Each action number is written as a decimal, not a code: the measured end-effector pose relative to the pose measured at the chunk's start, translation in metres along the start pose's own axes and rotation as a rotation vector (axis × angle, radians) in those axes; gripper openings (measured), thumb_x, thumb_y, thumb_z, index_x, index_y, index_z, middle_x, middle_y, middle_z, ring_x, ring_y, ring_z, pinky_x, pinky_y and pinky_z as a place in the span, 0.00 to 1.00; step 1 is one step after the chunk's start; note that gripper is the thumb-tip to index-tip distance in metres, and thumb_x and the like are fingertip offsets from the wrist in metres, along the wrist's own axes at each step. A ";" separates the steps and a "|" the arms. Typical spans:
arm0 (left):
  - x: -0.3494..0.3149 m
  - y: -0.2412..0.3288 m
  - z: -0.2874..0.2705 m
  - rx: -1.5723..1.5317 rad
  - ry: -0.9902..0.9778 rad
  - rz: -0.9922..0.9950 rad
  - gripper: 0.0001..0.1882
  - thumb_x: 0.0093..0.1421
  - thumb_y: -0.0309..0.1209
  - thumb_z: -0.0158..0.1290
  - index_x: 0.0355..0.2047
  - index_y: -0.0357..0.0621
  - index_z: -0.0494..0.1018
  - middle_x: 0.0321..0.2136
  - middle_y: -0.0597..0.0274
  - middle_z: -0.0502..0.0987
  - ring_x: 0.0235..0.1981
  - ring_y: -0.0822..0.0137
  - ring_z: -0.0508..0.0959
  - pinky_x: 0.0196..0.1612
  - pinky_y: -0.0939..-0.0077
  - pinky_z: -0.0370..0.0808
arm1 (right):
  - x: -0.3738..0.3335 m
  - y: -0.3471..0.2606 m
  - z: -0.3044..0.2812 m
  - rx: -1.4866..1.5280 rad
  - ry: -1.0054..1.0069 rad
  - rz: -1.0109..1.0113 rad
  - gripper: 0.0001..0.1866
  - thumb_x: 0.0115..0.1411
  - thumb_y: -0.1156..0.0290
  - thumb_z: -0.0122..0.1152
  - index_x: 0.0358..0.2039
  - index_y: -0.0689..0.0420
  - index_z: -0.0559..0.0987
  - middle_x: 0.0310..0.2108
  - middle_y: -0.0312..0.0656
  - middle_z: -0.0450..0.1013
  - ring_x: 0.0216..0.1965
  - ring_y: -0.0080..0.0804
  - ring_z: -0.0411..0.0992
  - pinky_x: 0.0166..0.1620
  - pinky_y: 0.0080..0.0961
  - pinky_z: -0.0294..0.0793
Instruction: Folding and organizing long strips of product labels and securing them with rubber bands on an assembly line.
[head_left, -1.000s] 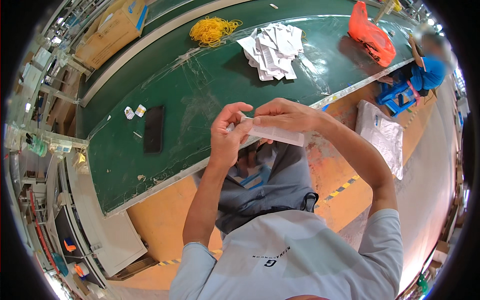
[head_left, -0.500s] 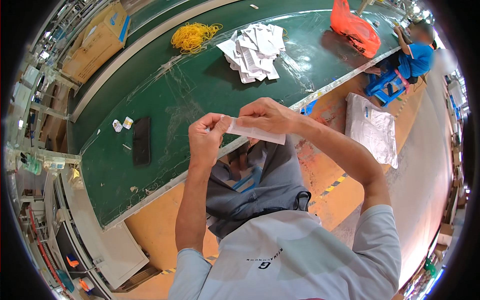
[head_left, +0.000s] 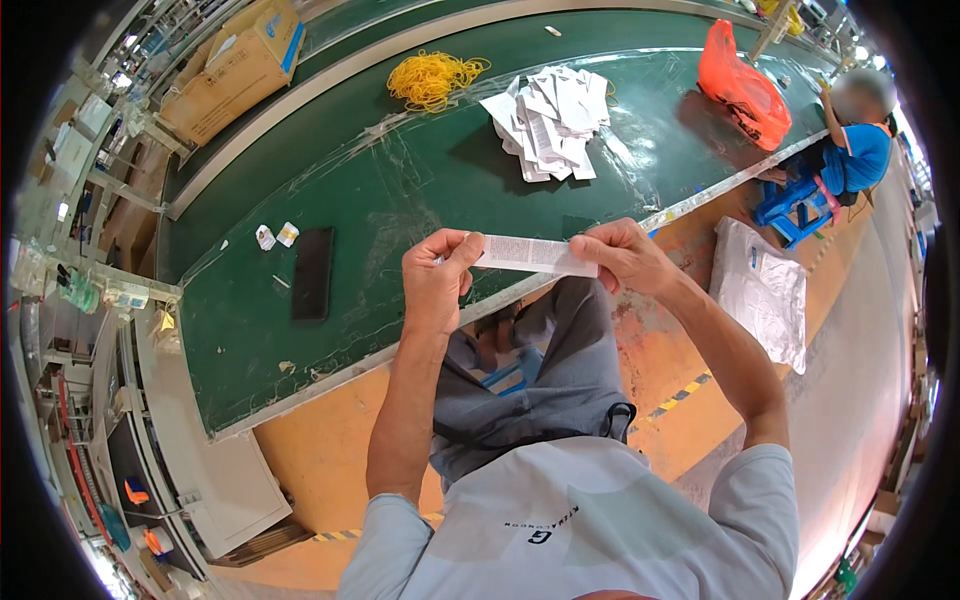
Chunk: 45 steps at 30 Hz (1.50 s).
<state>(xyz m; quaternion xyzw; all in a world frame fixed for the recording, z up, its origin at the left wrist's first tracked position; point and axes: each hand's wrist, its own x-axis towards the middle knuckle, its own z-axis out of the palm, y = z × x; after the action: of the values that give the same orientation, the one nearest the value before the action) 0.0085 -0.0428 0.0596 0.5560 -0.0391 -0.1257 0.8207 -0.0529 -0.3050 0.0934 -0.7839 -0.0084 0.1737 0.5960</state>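
Observation:
A narrow white printed paper strip (head_left: 530, 254) is stretched between my two hands, above the near edge of the green table. My left hand (head_left: 437, 275) pinches its left end between thumb and fingers. The right end is pinched by my right hand (head_left: 628, 255). Small print covers the side of the strip that faces up. On the table beyond lies a heap of folded white printed papers (head_left: 552, 120). Left of it is a tangle of yellow rubber bands or cord (head_left: 432, 80); which one I cannot tell.
A black phone-like slab (head_left: 312, 273) and two small white wrappers (head_left: 276, 236) lie on the green table (head_left: 380, 190) at left. A red plastic bag (head_left: 745, 95) sits far right, near a seated person in blue. A wrapped white package (head_left: 758, 290) is on the floor; a cardboard box (head_left: 235, 75) stands back left.
My right hand has slid outward to the strip's right end, so the strip's printed face now shows between my hands. The view has shifted slightly.

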 end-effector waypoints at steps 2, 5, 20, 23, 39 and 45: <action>-0.002 0.001 0.006 -0.025 0.036 0.017 0.06 0.61 0.27 0.64 0.30 0.36 0.80 0.22 0.66 0.76 0.14 0.83 0.63 0.16 0.85 0.56 | 0.002 0.011 0.003 0.114 0.130 -0.023 0.27 0.70 0.51 0.56 0.20 0.58 0.80 0.11 0.33 0.68 0.13 0.18 0.66 0.17 0.18 0.63; -0.003 -0.006 -0.004 -0.105 0.153 0.027 0.07 0.62 0.28 0.63 0.31 0.36 0.79 0.23 0.63 0.77 0.14 0.82 0.62 0.16 0.83 0.58 | 0.003 0.043 -0.002 0.442 0.207 -0.104 0.27 0.71 0.49 0.54 0.22 0.58 0.80 0.13 0.35 0.69 0.14 0.21 0.68 0.19 0.19 0.66; -0.032 -0.036 0.009 -0.129 0.310 0.084 0.09 0.66 0.31 0.60 0.31 0.39 0.77 0.19 0.69 0.73 0.15 0.83 0.60 0.17 0.83 0.57 | 0.026 0.017 0.112 1.010 0.399 -0.174 0.14 0.69 0.67 0.60 0.52 0.59 0.79 0.46 0.39 0.79 0.45 0.25 0.77 0.46 0.28 0.81; -0.029 -0.035 -0.008 -0.163 0.263 0.013 0.09 0.67 0.32 0.59 0.33 0.39 0.78 0.19 0.72 0.70 0.15 0.83 0.59 0.18 0.83 0.57 | 0.033 0.016 0.105 1.037 0.359 -0.190 0.13 0.69 0.66 0.60 0.48 0.61 0.81 0.45 0.40 0.79 0.41 0.27 0.79 0.45 0.28 0.82; -0.037 -0.039 -0.044 1.376 -0.198 0.791 0.13 0.59 0.29 0.57 0.45 0.49 0.79 0.33 0.64 0.78 0.27 0.63 0.79 0.31 0.67 0.74 | 0.032 0.075 0.057 -0.914 0.039 -0.935 0.29 0.48 0.75 0.62 0.55 0.54 0.78 0.60 0.48 0.70 0.63 0.48 0.68 0.66 0.45 0.69; -0.031 -0.046 -0.037 1.414 -0.361 0.902 0.18 0.57 0.28 0.54 0.49 0.48 0.79 0.47 0.62 0.79 0.25 0.66 0.78 0.32 0.71 0.76 | 0.033 0.079 0.050 -0.936 0.076 -0.976 0.27 0.50 0.74 0.63 0.54 0.53 0.80 0.59 0.47 0.71 0.63 0.47 0.69 0.66 0.44 0.69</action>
<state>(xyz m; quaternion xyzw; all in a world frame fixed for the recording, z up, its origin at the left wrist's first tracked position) -0.0213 -0.0181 0.0059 0.8398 -0.4556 0.1801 0.2340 -0.0515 -0.2745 -0.0003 -0.8712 -0.4150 -0.1649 0.2038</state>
